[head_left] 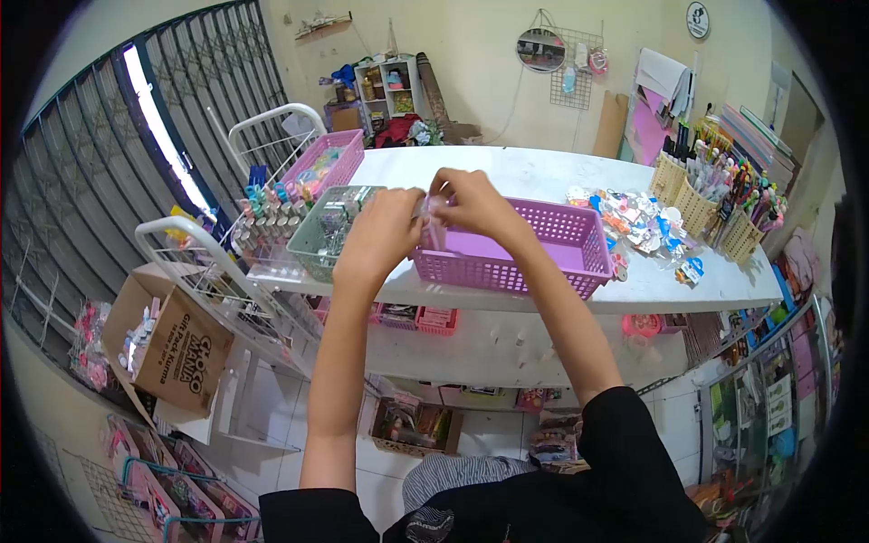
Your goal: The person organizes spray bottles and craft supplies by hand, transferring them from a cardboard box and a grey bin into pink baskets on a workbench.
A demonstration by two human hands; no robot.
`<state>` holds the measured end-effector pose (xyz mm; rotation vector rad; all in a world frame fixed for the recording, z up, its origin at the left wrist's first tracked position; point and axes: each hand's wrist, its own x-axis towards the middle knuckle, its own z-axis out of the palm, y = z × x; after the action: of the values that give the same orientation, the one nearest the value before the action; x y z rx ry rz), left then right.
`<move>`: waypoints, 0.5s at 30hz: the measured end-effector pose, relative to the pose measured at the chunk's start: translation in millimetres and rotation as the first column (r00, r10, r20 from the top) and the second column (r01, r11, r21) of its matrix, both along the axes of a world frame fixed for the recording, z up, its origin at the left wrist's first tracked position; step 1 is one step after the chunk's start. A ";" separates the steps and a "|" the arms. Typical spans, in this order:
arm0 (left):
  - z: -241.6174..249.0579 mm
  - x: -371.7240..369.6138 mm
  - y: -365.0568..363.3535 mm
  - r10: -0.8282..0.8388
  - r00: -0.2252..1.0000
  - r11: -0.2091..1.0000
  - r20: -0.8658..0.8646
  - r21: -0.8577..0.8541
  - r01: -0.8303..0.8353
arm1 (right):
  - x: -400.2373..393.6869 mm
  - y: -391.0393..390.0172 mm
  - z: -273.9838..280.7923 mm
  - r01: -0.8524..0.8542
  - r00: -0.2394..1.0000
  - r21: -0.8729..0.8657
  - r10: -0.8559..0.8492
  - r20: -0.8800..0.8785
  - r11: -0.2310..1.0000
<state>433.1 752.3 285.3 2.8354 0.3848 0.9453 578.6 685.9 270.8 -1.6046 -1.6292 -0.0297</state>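
At the bottom of the frame, a patterned grey cloth [457, 477] shows beside the black sleeves. At lower left, an open cardboard box [176, 353] holds small packaged items. In the centre, both hands meet over the left end of a perforated purple plastic basket [588, 256] on the white tabletop [516, 165]. The left hand [380, 231] is curled with its fingers bent, and the right hand [475, 206] pinches with its fingertips; between them is a small pinkish, see-through packet [434, 233], too blurred to name further. Much of the basket's bottom is bare. Just left of it sits a green plastic basket [312, 237] with clear-wrapped items. Right of the purple basket lies a loose pile of colourful cutouts [638, 222], with woven holders [697, 210] full of pens near the table's right end. Farther back, at the table's upper left, stands a pink basket [339, 160]. A round mirror [541, 50] hangs on the far wall, top centre-right.
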 end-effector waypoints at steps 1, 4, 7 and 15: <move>-2.9 1.7 2.4 -0.008 0.999 1.000 -0.041 -0.013 0.008 | -1.6 1.2 -1.5 0.004 0.999 -0.007 -0.004 0.051 1.000; -4.8 4.0 -7.6 0.095 0.988 0.992 -0.121 -0.072 -0.104 | -2.5 2.3 -5.9 -0.014 1.000 -0.013 0.015 0.013 1.000; -7.9 6.6 0.0 0.076 0.987 0.990 -0.141 -0.105 -0.091 | -0.2 -4.1 -4.1 -0.039 0.999 -0.085 0.039 -0.008 0.996; -10.5 -1.5 -1.7 -0.013 0.995 0.998 -0.102 -0.069 0.006 | -0.8 -10.3 -2.1 -0.061 0.996 -0.075 0.056 -0.073 0.995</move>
<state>431.7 750.6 274.8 2.8284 0.4056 0.7709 577.9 675.6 268.7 -1.5970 -1.6390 0.1209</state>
